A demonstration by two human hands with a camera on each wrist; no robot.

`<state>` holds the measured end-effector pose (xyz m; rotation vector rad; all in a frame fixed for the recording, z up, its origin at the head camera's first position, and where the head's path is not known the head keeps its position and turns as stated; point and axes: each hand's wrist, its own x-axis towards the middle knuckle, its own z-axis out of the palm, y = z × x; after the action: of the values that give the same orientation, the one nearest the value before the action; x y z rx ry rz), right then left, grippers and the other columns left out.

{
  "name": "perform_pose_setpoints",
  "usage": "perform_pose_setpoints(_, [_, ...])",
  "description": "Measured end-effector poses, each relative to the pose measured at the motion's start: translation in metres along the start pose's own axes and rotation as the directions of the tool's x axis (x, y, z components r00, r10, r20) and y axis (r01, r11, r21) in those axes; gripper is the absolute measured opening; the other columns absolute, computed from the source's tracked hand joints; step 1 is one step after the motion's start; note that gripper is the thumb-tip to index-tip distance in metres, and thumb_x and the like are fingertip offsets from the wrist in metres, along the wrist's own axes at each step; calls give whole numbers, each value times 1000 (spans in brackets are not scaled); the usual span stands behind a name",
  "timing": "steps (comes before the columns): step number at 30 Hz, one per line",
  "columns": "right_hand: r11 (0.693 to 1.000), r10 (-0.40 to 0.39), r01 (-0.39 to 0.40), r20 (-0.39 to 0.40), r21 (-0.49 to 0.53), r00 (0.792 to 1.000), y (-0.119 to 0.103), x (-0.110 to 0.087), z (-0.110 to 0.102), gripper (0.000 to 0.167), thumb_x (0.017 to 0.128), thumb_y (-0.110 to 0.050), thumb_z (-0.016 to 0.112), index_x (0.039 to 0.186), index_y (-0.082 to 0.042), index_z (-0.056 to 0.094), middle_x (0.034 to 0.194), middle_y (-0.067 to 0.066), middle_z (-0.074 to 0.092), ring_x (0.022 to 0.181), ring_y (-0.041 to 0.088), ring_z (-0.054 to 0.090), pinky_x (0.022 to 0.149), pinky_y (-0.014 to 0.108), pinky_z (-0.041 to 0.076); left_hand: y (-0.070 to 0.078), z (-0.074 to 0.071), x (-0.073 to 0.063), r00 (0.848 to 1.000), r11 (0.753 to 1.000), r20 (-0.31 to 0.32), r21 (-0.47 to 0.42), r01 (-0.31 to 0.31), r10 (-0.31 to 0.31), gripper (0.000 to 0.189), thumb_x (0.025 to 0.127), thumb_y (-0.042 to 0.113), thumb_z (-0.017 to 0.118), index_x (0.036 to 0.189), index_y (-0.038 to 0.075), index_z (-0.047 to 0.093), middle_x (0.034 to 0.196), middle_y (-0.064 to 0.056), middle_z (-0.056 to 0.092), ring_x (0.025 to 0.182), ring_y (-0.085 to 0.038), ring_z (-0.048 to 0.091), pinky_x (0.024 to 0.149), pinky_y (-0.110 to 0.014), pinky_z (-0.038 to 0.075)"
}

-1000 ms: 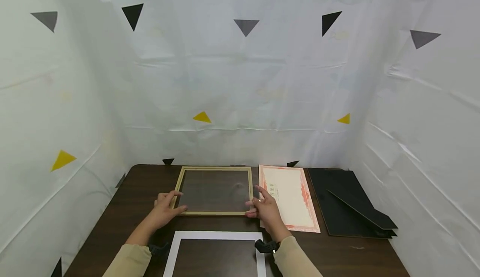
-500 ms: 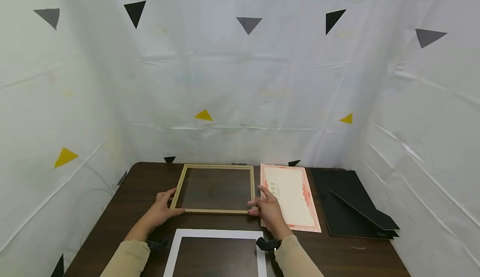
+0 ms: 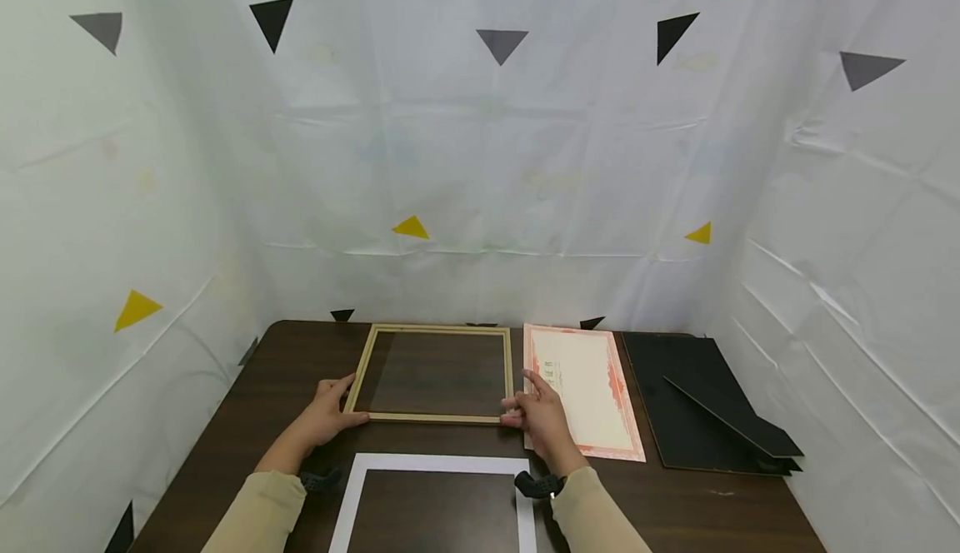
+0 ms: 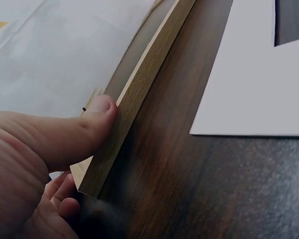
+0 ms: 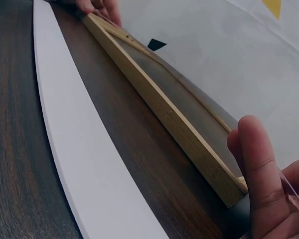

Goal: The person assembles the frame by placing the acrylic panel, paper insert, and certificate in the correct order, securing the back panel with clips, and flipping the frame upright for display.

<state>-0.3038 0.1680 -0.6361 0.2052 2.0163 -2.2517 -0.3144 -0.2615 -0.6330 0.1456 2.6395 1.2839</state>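
Observation:
A pale wood picture frame [image 3: 431, 418] lies at the table's back, a see-through pane [image 3: 442, 370] across its opening. My left hand [image 3: 327, 411] grips the frame's near left corner, thumb [image 4: 97, 122] against the bar and fingers curled at the outer side. At the near right corner is my right hand [image 3: 542, 421], index finger stretched up. In the right wrist view, a clear thin edge [image 5: 292, 193] shows between a raised digit [image 5: 260, 164] and the fingers behind it, just past the frame's end.
A white mat border [image 3: 442, 464] lies nearer me, under my wrists. Right of the frame is a red-bordered certificate [image 3: 588, 378], then black backing boards [image 3: 675, 411], one propped at an angle. White patterned sheeting [image 3: 487, 161] closes off the back and sides.
My left fingers have drawn back from over the frame's left bar to its outer edge. The right hand keeps its place at the near right corner. The view tips slightly.

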Motion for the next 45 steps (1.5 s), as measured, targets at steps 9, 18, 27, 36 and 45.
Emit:
perform_pose_setpoints(9, [1000,-15,15,-14,-13,1000,-5,1,5,61,112,-4,53,170,-9,35,115,29,78,66,13,73,72,31,65,2,-2,1,999,1000,-19,1,-26,26,102,97,31,86,171,-2,24,150,-30,31,133,-45,47,114,-62,42])
perform_pose_setpoints(18, [997,-30,27,-39,-72,999,-10,1,23,62,109,1,50,169,-1,33,110,33,77,61,17,75,68,36,66,1,-3,0,1000,1000,-18,-7,-16,16,102,94,30,89,171,2,29,151,-29,33,129,-42,53,108,-55,47])
perform_pose_setpoints(27, [995,-46,44,-19,-93,999,-15,5,43,63,107,3,50,168,-2,35,109,31,78,61,16,75,67,35,66,4,-2,-1,998,998,-35,22,-53,54,100,96,30,87,170,-2,28,147,-30,35,124,-41,55,103,-50,50])
perform_pose_setpoints(36, [998,-17,17,-10,-56,1000,-12,5,41,62,109,2,50,168,1,33,115,35,76,62,16,75,65,32,65,1,3,0,998,999,-45,14,-32,32,98,94,26,89,169,1,31,146,-27,37,123,-37,55,106,-52,48])
perform_pose_setpoints(45, [986,-41,36,-25,-160,999,-11,7,50,61,112,-3,50,169,-2,29,112,28,79,58,16,73,65,37,65,2,0,0,998,999,-46,14,-43,44,99,95,29,88,169,0,30,145,-28,36,123,-39,55,102,-47,51])
